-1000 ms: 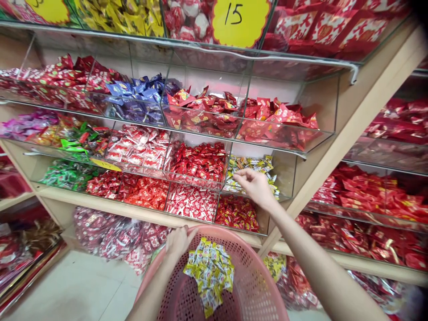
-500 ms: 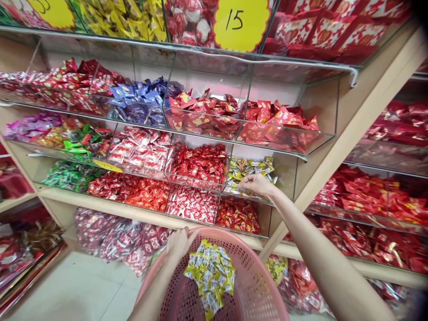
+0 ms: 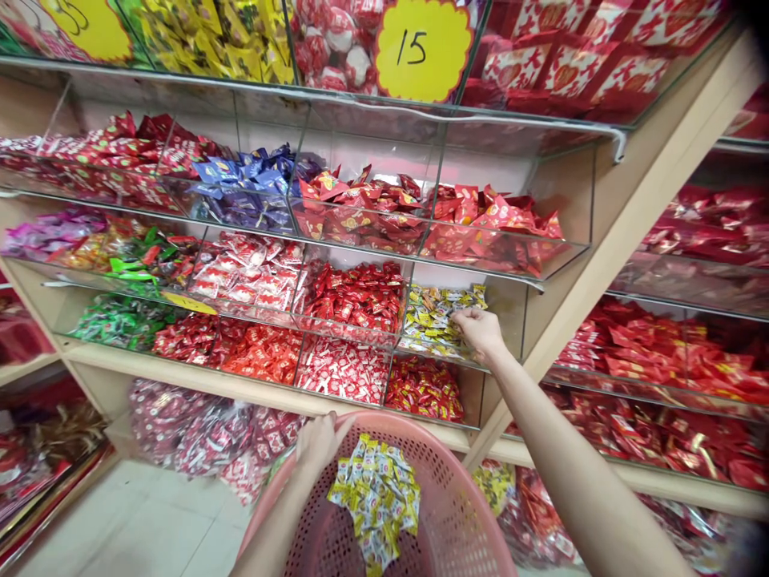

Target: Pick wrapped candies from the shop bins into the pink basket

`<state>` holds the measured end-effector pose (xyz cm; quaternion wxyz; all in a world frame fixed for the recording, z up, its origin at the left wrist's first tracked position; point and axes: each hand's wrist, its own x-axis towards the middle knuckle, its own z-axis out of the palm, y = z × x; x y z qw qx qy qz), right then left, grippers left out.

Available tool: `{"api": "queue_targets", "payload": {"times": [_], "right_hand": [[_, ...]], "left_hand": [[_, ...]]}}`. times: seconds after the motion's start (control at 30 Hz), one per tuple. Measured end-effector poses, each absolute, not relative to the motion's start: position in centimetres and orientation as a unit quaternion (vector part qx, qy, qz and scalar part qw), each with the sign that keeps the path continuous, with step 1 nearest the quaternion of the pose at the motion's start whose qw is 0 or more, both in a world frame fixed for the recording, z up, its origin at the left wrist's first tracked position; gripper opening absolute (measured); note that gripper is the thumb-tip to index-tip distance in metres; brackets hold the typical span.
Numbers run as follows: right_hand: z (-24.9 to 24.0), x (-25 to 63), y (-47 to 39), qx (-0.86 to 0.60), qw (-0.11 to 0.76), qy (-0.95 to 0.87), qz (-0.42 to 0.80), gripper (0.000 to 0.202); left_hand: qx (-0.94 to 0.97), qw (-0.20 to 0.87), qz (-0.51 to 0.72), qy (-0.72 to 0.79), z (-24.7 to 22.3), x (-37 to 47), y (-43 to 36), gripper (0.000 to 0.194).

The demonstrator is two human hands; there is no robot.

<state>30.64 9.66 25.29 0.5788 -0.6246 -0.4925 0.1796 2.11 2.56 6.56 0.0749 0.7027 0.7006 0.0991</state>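
Note:
My left hand (image 3: 318,442) grips the far rim of a pink perforated plastic basket (image 3: 474,501), its fingers closed over the edge. Inside the basket lies a heap of yellow-and-white wrapped candies (image 3: 378,497). My right hand (image 3: 479,330) reaches into a clear shelf compartment of matching yellow-and-white candies (image 3: 429,316). Its fingers are pinched together at the right side of that pile. Whether a candy is between the fingertips is hidden.
Clear dividers split the shelves into bins of red candies (image 3: 354,300), blue packets (image 3: 249,180) and green candies (image 3: 117,320). A yellow price sign (image 3: 424,50) reads 15. A slanting wooden post (image 3: 601,264) stands right. Bagged candies (image 3: 192,429) sit below, beside the tiled floor (image 3: 156,521).
My right hand has shifted a little to the right over the yellow-and-white candies. My left hand stays on the basket rim, and the basket's heap looks the same.

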Motion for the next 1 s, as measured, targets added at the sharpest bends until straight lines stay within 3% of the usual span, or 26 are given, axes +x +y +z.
{"api": "queue_targets", "payload": {"times": [0.17, 0.37, 0.47, 1.0], "right_hand": [[25.3, 30.5, 10.1, -0.649, 0.55, -0.506, 0.141, 0.019], [26.2, 31.4, 10.2, -0.691, 0.372, -0.62, -0.023, 0.02], [25.9, 31.8, 10.3, -0.701, 0.313, -0.64, -0.041, 0.028], [25.4, 31.4, 9.7, -0.729, 0.293, -0.617, -0.048, 0.021]], "left_hand": [[0.701, 0.079, 0.102, 0.701, 6.5, 2.1, 2.6, 0.067], [0.708, 0.081, 0.107, 0.694, 6.5, 1.9, 2.8, 0.068], [0.707, 0.075, 0.108, 0.695, 6.4, 2.0, 2.8, 0.068], [0.71, 0.059, 0.109, 0.693, 6.3, 2.0, 2.7, 0.068]]}}
